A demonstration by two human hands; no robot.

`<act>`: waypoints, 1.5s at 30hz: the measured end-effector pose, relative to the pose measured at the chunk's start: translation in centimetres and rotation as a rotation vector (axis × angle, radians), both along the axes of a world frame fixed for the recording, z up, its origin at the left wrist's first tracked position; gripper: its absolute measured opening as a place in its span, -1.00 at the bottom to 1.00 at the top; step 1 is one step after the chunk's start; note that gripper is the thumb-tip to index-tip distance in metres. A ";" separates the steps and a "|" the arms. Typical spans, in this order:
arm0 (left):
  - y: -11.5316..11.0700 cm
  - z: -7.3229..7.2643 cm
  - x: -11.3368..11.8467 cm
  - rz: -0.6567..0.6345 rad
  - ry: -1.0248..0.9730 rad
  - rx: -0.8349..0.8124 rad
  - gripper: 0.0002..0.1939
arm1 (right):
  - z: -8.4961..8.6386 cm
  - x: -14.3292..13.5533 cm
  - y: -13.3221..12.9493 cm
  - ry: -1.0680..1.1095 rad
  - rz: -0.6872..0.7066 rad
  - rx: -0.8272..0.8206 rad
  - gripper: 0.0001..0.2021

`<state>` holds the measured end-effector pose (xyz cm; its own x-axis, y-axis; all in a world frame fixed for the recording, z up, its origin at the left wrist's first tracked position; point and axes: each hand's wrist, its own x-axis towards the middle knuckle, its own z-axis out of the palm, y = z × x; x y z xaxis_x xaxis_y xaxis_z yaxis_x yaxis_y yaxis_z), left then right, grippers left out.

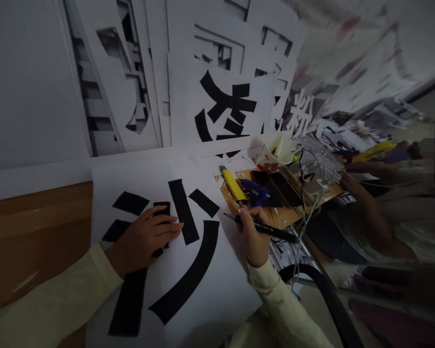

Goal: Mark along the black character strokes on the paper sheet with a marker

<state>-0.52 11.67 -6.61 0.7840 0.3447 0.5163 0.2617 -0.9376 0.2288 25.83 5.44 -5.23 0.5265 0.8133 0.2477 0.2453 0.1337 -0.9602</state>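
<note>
My left hand (pixel 148 237) lies flat, fingers stretched out, over black character strokes on a large white sheet (pixel 188 319). It covers part of a short black stroke (pixel 162 208), and its fingertips reach a slanted black stroke (pixel 184 212). A long curved black stroke (pixel 195 275) lies to its right. Several strokes have thin green outlines. My right hand (pixel 255 234) holds a dark marker pen (pixel 271 231) with a green end. Its tip points left, near the small upper-right stroke (pixel 204 202); whether it touches the paper I cannot tell.
Beyond the sheet lie a yellow-handled utility knife (pixel 232 184), a blue glue gun (pixel 255 192) and two dark phones (pixel 284 188). A paper cup (pixel 271 157) stands behind them. White cables (pixel 313 208) hang at the right. Cut-out boards (pixel 232 29) lean at the back. Another person's arm (pixel 369 208) is at right.
</note>
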 end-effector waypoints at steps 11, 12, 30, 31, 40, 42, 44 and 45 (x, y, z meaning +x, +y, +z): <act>-0.2 -0.1 -0.1 0.019 -0.013 -0.031 -0.42 | -1.5 -0.1 -1.3 -0.169 0.018 -0.049 -0.66; -0.2 -0.2 -0.1 0.021 -0.010 -0.020 -0.38 | -1.4 -0.1 -1.2 -0.166 0.016 -0.055 -0.65; -0.3 -0.1 0.1 0.018 -0.059 -0.112 -0.56 | -1.3 -0.1 -0.9 -0.159 0.033 -0.082 -0.68; -0.3 -0.1 0.2 0.014 -0.051 -0.112 -0.58 | -1.2 -0.1 -1.0 -0.162 0.034 -0.083 -0.68; -0.3 -0.2 0.2 0.033 -0.038 -0.119 -0.64 | -1.2 -0.1 -1.0 -0.124 0.068 -0.042 -0.68; -0.3 -0.2 0.2 0.047 -0.042 -0.124 -0.67 | -1.2 -0.1 -1.0 -0.120 0.064 -0.038 -0.69; -0.3 -0.1 0.2 0.053 -0.037 -0.112 -0.68 | -1.2 -0.1 -1.1 -0.118 0.073 -0.035 -0.69; -0.3 -0.1 0.2 0.055 -0.031 -0.103 -0.68 | -1.2 -0.1 -1.1 -0.117 0.080 -0.034 -0.69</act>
